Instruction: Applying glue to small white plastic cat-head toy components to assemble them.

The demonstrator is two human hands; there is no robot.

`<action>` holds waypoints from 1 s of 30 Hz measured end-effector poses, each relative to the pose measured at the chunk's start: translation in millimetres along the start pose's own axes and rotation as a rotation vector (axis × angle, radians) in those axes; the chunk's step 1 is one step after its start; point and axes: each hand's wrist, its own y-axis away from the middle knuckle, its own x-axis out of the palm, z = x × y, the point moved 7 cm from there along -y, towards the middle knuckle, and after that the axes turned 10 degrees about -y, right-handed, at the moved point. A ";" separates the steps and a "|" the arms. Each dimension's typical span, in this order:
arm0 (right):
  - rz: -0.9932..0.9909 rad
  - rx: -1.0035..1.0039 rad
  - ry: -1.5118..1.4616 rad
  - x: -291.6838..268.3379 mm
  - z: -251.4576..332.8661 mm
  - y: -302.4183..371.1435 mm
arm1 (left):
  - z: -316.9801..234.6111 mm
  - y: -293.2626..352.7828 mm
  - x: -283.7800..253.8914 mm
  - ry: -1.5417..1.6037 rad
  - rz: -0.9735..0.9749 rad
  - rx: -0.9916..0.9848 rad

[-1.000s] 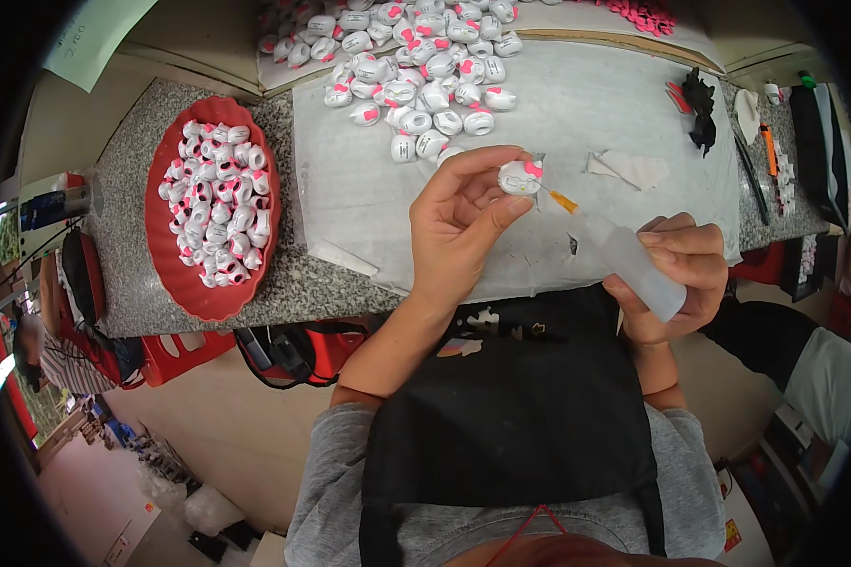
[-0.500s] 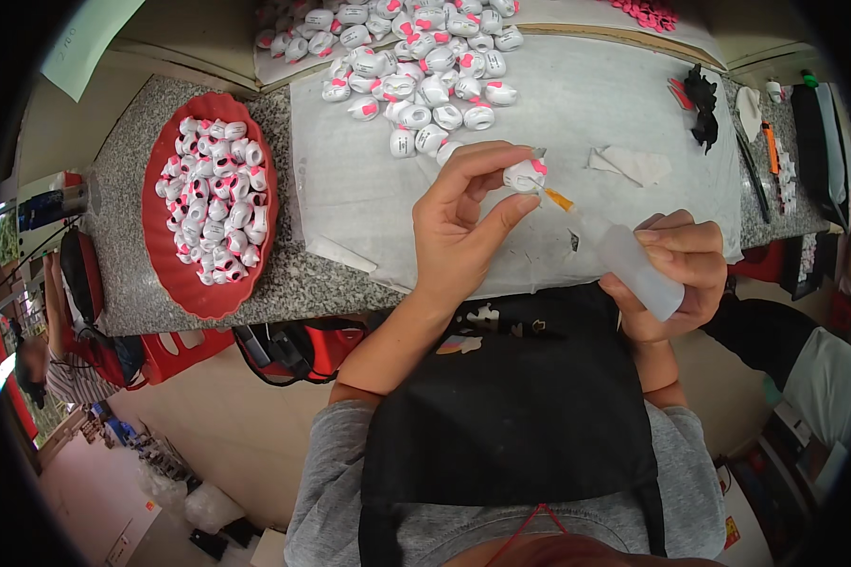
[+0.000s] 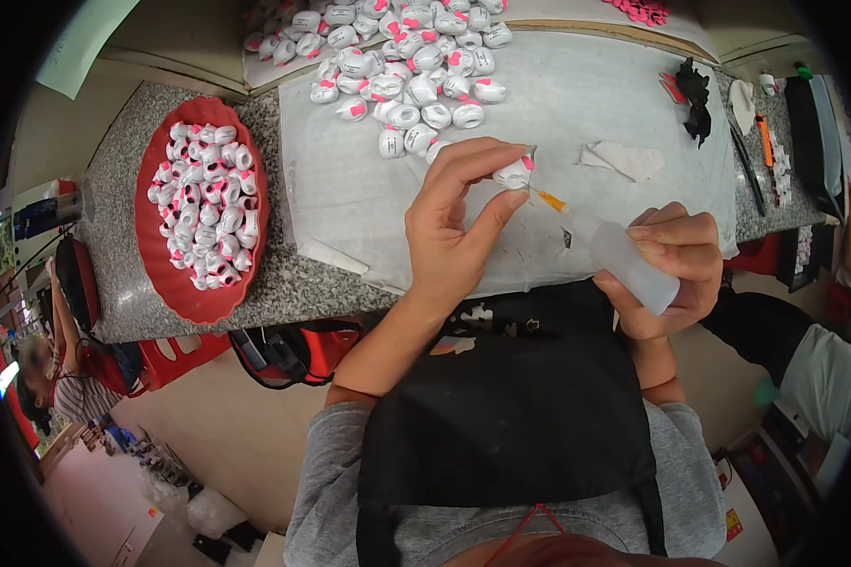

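Note:
Between the thumb and fingers of my left hand (image 3: pixel 459 222) is a small white toy head (image 3: pixel 513 174) with a pink bow. My right hand (image 3: pixel 676 269) is wrapped round a translucent squeeze bottle (image 3: pixel 627 260) that tilts up to the left. An orange needle tip (image 3: pixel 552 201) sits on its nozzle, and the thin needle points at the toy head's lower edge. Whether the needle touches it, I cannot tell. A pile of similar white toy heads (image 3: pixel 416 85) lies beyond my left hand on the white sheet (image 3: pixel 350 189).
A red scalloped tray (image 3: pixel 147 227) full of white and pink pieces stands at the left on the speckled counter (image 3: pixel 298 295). Crumpled paper (image 3: pixel 626 161), a black cloth scrap (image 3: pixel 695 99) and an orange-handled tool (image 3: pixel 764 140) lie to the right. Pink pieces (image 3: pixel 638 11) lie at the back. A person (image 3: pixel 66 369) is at far left.
The needle has drawn slightly away from the middle of the toy head toward its lower edge. The toy head has turned a little in my left fingers. The whole view has shifted slightly.

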 end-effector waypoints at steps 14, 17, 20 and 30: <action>0.081 0.576 -0.178 -37.6 -82.3 -50.6 | 8.5 2.4 -14.1 0.256 -0.164 -0.108; 0.112 0.546 -0.052 -50.7 -124.9 -86.3 | 6.8 1.4 -11.9 0.280 -0.167 -0.116; 0.163 0.297 0.492 -63.4 -167.8 -129.3 | 5.5 -0.5 -8.5 0.271 -0.171 -0.142; 0.412 -0.154 0.899 -35.7 -183.0 -159.4 | 3.6 6.5 -6.7 0.261 -0.152 -0.151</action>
